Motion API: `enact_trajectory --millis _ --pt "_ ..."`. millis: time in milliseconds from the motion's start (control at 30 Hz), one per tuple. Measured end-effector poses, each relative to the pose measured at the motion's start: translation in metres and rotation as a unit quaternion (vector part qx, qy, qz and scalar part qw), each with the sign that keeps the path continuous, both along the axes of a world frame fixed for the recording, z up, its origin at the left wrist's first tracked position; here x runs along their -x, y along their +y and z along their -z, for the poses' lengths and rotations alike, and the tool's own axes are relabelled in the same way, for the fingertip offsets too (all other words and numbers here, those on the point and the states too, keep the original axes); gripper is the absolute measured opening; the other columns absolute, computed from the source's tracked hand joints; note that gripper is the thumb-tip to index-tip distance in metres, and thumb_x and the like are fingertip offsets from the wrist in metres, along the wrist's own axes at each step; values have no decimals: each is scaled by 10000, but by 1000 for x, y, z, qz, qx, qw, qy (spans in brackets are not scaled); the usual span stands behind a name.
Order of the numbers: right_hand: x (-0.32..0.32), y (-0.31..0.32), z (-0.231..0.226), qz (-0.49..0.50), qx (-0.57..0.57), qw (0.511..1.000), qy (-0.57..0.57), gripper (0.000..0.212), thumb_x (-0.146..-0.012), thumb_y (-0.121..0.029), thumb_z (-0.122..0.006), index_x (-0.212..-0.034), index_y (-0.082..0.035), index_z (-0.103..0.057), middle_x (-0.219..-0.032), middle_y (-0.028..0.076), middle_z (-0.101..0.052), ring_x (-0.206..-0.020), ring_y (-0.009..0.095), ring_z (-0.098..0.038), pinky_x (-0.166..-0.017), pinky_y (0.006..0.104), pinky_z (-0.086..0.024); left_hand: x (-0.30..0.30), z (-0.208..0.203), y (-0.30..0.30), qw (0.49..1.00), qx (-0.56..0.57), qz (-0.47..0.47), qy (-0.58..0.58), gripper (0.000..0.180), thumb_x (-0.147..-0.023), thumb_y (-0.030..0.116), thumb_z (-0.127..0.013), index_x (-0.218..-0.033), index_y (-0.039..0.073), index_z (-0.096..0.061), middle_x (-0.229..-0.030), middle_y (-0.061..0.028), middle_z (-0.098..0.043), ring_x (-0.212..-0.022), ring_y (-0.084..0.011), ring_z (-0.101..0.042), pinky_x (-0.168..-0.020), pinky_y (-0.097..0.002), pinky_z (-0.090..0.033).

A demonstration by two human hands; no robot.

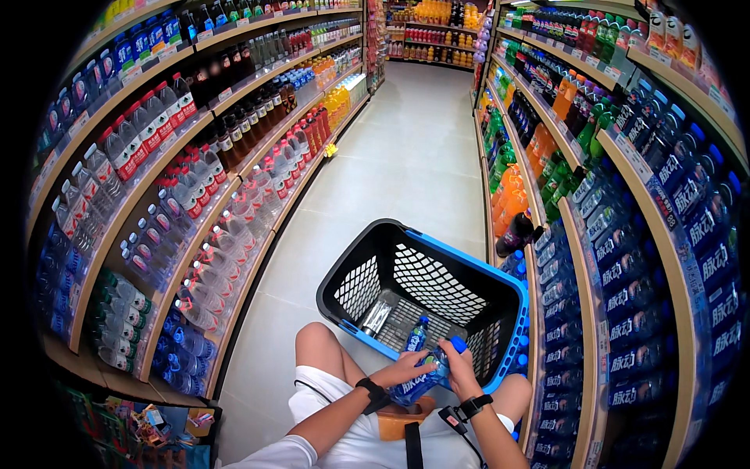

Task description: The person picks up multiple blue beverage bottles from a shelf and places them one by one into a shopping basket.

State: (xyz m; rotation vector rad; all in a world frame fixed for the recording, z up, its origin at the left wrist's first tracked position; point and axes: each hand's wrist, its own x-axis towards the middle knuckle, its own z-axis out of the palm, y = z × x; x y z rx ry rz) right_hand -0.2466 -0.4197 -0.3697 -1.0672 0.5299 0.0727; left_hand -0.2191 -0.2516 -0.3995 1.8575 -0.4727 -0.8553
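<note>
I am crouched in a shop aisle with a black and blue shopping basket (484, 285) on the floor in front of my knees. Both hands hold a clear drink bottle with a blue cap and blue label (426, 381) over the basket's near rim. My left hand (405, 367) grips its lower body. My right hand (459, 361) wraps the neck just under the cap. Inside the basket lies another bottle with a blue label (416, 336) and a small shiny package (377, 316).
Shelves of bottled water and soft drinks (195, 203) line the left side. Shelves of blue-labelled bottles (625, 297) and coloured drinks stand close on the right. A light tiled floor (406, 156) runs ahead down the aisle. Small goods sit at bottom left (148, 426).
</note>
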Motion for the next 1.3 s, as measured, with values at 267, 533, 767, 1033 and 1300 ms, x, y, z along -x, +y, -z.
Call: enact_trajectory --millis 267,533,767,1033,1300 --pt "-8 -7 6 -33 -15 998 46 152 -866 -189 -715 -918 -63 -648 -808 22 -654 -701 125 -625 -631 271 -511 5 24 -9 999 -23 -19 -27 804 -917 586 -542 -1382 -62 -442 -1378 -265 -466 -1299 -370 -378 -1110 -405 -274" --pt "-16 -29 37 -117 -70 989 50 243 -912 -285 -670 -985 -54 -660 -875 42 -663 -790 148 -636 -693 287 -517 18 33 -16 988 26 -111 -108 650 -888 602 -571 -1214 40 -545 -1098 -186 -634 -1124 -357 -515 -1032 -412 -331" --pt "-11 -33 52 -148 -161 976 -8 356 -970 -335 -575 -1059 1 -652 -921 84 -663 -848 183 -632 -792 310 -521 17 29 -15 986 1 -113 -119 641 -881 591 -590 -1228 55 -535 -1114 -174 -643 -1111 -354 -540 -1029 -397 -334" --pt "-12 -31 54 -126 -165 978 -31 419 -964 -379 -563 -1035 25 -650 -960 120 -682 -878 220 -655 -816 331 -522 16 28 -16 986 -4 -119 -120 641 -866 587 -615 -1228 62 -547 -1129 -184 -637 -1127 -361 -540 -1015 -391 -368" --pt "-15 -35 90 -93 -142 985 -36 603 -895 -554 -503 -917 30 -650 -900 131 -679 -828 242 -642 -793 352 -522 16 26 -18 986 -19 -101 -134 649 -821 625 -645 -1170 83 -579 -995 -146 -673 -1040 -338 -594 -985 -392 -385"
